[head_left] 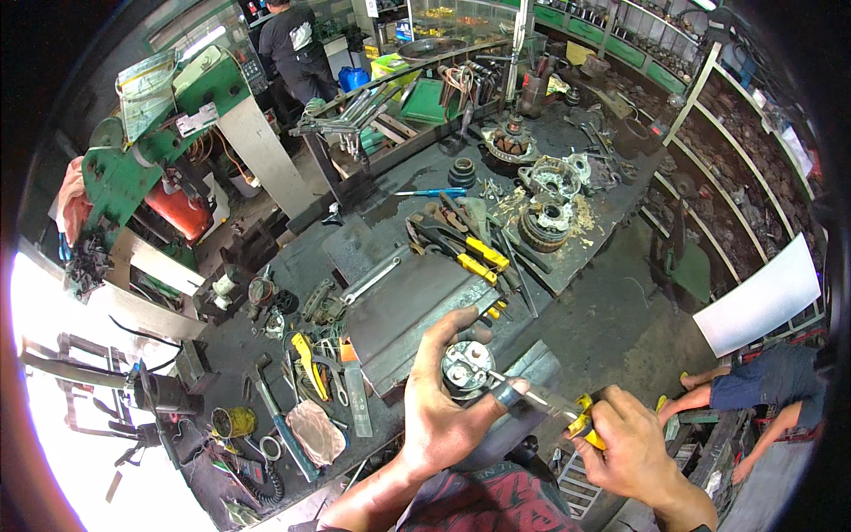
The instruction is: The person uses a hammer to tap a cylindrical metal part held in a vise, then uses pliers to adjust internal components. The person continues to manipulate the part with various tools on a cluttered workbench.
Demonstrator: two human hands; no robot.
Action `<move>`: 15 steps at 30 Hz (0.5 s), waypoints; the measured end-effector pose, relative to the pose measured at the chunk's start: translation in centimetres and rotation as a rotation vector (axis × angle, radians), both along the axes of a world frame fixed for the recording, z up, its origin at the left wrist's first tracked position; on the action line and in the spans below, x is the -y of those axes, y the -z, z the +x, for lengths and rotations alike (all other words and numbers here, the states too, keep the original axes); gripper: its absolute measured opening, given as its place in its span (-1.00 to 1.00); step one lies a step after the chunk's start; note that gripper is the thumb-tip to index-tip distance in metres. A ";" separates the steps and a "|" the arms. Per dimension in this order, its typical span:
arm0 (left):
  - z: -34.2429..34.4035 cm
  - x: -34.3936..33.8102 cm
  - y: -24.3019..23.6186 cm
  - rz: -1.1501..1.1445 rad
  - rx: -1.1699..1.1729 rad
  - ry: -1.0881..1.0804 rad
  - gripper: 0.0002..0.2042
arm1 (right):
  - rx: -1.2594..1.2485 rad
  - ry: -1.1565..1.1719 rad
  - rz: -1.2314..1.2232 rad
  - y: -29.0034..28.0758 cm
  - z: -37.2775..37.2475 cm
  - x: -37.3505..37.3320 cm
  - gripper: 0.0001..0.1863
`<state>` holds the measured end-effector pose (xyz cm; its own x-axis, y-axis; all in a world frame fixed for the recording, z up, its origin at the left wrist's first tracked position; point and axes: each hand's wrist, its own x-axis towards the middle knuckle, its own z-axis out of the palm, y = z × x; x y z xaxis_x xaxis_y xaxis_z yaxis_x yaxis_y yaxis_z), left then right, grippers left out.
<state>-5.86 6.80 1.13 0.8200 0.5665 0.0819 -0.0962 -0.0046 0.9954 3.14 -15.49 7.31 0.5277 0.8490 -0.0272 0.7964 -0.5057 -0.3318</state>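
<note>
So, the left hand (439, 412) is closed partway around a round silver metal part (467, 368), which is pinched at its rim between thumb and fingers. That part is held up just off the near right side of the dark metal block (421, 306) on the bench. Farther right of the block, a yellow-handled tool (585, 424) is gripped in the right hand (625, 439), fingers wrapped tight, with its metal end pointed at the part's edge; whether contact is made can't be told.

A wrench (372, 279) is left lying along the block's far left edge. Yellow-handled tools (483, 257) are piled by its far right corner, and beyond it a blue screwdriver (432, 192) and a black ribbed part (462, 172) can be seen. Silver housings (554, 177) are set farther out, beyond and right of the block. Left of it, yellow pliers (308, 363), a blue-handled hammer (288, 430), a pink cloth (316, 432) and a yellow tin (233, 422) are strewn around. Well beyond the block, a person in a dark top (292, 44) can be spotted.
</note>
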 end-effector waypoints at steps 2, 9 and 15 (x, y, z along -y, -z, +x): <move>0.1 0.1 0.1 -0.020 0.003 -0.012 -0.16 | -0.004 0.003 0.049 0.0 0.0 -0.2 -0.63; 0.1 0.0 0.6 0.015 -0.006 0.005 -0.20 | 0.017 -0.022 -0.044 -0.3 -0.2 -0.7 -0.64; 0.1 0.2 1.1 -0.050 0.081 -0.010 -0.25 | 0.059 -0.053 -0.086 -0.9 -0.4 -0.9 -0.65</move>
